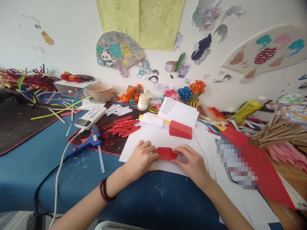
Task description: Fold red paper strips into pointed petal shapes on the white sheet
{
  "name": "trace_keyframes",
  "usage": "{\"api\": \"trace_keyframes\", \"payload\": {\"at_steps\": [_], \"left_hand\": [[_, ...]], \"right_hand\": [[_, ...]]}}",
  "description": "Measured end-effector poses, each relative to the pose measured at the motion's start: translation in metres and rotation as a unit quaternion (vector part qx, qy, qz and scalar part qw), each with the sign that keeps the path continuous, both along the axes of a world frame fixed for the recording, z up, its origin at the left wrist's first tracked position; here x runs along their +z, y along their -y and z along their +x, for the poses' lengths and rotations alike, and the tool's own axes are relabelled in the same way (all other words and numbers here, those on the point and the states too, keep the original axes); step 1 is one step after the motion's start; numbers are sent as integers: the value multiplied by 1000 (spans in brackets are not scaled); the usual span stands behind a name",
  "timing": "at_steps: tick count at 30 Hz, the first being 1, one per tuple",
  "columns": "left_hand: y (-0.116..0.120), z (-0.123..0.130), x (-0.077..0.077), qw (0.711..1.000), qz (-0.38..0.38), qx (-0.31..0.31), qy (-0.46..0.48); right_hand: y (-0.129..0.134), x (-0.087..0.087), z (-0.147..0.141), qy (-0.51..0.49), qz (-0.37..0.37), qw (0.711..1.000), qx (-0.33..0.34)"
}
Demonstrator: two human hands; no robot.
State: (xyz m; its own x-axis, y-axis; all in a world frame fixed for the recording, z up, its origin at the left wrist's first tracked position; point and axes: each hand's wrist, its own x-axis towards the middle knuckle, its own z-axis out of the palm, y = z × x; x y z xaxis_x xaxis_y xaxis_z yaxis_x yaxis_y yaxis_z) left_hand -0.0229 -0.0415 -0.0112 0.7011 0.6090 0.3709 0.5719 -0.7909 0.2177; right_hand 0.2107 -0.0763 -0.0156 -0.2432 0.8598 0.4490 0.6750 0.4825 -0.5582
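Observation:
A small red paper piece [165, 153] with slanted upper corners lies over white sheets [134, 143] in front of me. My left hand [143, 156] has its fingers curled closed on the paper's left end. At the right end, my right hand [190, 161] pinches the paper between thumb and fingers. Just behind it sits a stack of red paper rectangles [180, 129]. Several folded red paper strips [123, 126] are heaped to the left, and a small pile of white paper [151, 120] lies between them and the stack.
At left are a blue glue gun [90, 142] with a glue stick and a white power strip [91, 117] with its cable. Behind stand a glue bottle [143, 100] and a bowl [99, 90]. A blurred phone [236, 164] and large red paper [261, 163] lie at right.

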Motion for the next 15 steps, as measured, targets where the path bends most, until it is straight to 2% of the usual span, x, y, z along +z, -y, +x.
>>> {"api": "trace_keyframes", "payload": {"at_steps": [3,8,12,15], "left_hand": [[0,-2,0,999,38,-12,-19],[3,-2,-1,999,40,-13,-34],[5,-1,-2,1000,27,8,-7],[6,2,-3,999,-20,41,29]], "right_hand": [[1,-4,-2,20,19,1000,4],[-1,-7,-3,15,48,999,18],[-4,-4,-3,-11,24,1000,9],[-7,-3,-3,-34,-12,999,-8]]}}
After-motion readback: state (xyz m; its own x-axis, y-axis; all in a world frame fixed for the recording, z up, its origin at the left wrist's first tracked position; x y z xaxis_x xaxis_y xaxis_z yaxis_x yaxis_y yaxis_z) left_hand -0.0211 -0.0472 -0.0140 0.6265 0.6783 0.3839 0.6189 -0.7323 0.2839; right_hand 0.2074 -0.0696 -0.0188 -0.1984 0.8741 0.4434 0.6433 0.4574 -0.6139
